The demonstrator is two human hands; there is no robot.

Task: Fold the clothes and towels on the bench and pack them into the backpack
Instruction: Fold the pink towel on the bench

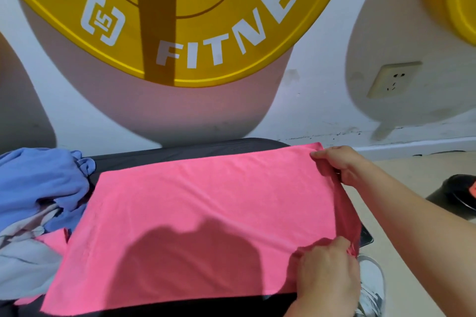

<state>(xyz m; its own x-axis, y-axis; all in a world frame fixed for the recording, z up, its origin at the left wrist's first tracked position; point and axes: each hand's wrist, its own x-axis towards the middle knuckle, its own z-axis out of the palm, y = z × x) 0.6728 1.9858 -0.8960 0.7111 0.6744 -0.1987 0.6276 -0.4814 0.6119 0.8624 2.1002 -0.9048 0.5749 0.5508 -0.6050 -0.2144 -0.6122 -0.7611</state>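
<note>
Towel [201, 213], pink, lies spread flat over the dark bench [159, 154], smoothed out so a fold can start from a straight edge. Both hands work its right end. The right hand [340, 166] pinches the far corner, thumb on top and fingers curled beneath the hem. The left hand [328, 267] pinches the near corner, fingers curled and bunching a little cloth. Holding both corners of one short edge keeps that edge taut and square, which I judge is the setup for carrying it across to the left edge for a first halving. Between the hands the right end droops off the bench side, so it needs lifting before it travels. A blue garment [38, 183] and a grey cloth [23, 260] sit crumpled at the left, touching the towel, not yet folded. A black object [456, 195] stands on the floor at right; whether it is the backpack I cannot tell.
</note>
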